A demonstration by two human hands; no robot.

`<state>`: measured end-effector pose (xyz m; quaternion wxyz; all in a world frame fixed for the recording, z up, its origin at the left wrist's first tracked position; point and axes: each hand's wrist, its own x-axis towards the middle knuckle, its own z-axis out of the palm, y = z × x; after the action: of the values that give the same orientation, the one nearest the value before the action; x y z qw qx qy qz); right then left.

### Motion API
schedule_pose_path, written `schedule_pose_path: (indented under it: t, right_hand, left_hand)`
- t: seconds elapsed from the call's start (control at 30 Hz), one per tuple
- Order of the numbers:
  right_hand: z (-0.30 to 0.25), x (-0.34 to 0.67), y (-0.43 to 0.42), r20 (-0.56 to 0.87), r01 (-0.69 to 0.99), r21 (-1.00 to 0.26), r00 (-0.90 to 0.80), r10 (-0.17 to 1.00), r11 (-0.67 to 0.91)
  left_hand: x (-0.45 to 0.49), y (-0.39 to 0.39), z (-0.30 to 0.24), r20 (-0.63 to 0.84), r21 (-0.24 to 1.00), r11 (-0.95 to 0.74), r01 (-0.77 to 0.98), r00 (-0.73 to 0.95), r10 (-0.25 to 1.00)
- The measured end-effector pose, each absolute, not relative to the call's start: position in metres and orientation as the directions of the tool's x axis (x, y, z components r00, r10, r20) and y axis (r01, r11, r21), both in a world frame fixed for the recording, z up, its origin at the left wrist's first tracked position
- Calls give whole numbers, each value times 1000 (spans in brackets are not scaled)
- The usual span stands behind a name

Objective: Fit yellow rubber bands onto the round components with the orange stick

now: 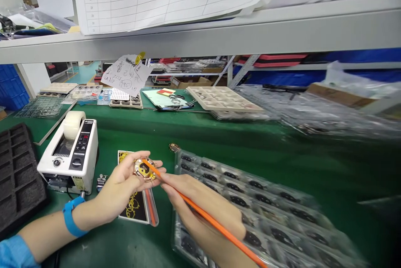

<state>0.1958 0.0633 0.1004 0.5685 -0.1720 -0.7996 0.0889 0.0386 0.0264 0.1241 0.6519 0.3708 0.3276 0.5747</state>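
My left hand (123, 186) is closed around a small round gold and yellow part (144, 169), held above the green table. My right hand (203, 207) grips a long orange stick (206, 217) like a pen. The stick's tip touches the face of the round part. Just below the hands lies a black sheet with yellow round shapes (135, 207). A clear plastic tray (250, 201) with several dark parts in its pockets lies under my right hand and stretches to the right.
A white tape dispenser (70, 153) with a roll of tape stands at the left. A black foam tray (17, 176) lies at the far left. Beige trays (222, 98), papers and clear trays sit at the back under a grey shelf (200, 38).
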Motion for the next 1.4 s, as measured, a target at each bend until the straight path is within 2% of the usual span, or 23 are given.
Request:
schedule_pose_path:
  t: [0.1, 0.3, 0.37, 0.43, 0.47, 0.6, 0.7, 0.8, 0.9, 1.07, 1.2, 1.4]
  right_hand:
    - [98, 195, 66, 912, 186, -227, -303, 275, 956]
    - [101, 199, 74, 827, 234, 245, -558, -77, 941]
    - [104, 200, 75, 796, 227, 289, -596, -102, 930]
    - [107, 203, 74, 809, 221, 240, -583, -70, 945]
    - [108, 205, 73, 827, 225, 172, -562, -17, 959]
    - [112, 212, 66, 880, 252, -300, -300, 369, 920]
    - [114, 214, 64, 808, 148, -567, -92, 582, 811]
    - [114, 212, 65, 717, 27, -695, -45, 696, 718]
    - [113, 212, 66, 726, 25, -684, -77, 683, 729]
    - [114, 214, 62, 786, 142, -561, -216, 579, 815]
    - [111, 212, 58, 807, 241, -488, -243, 538, 839]
    - [106, 200, 56, 856, 233, -357, -305, 416, 905]
  left_hand:
    - [39, 26, 123, -3, 861, 66, -504, 125, 992]
    - [34, 28, 125, -49, 873, 98, -478, 114, 992]
    - [33, 30, 124, -66, 879, 109, -464, 106, 992]
    - [33, 32, 123, -77, 889, 109, -444, 90, 993]
    - [33, 33, 123, -81, 893, 110, -436, 85, 993]
    - [35, 34, 122, -104, 895, 142, -423, 112, 988]
    - [35, 32, 122, -94, 904, 143, -402, 140, 986]
    - [36, 32, 122, -58, 930, 94, -354, 111, 992]
    - [37, 32, 121, -37, 954, 58, -294, 76, 996]
    - [36, 31, 118, -14, 974, 23, -226, 43, 999]
    - [36, 29, 118, 10, 986, -12, -165, -9, 1000]
    - [40, 30, 116, 24, 984, -32, -177, -50, 998]
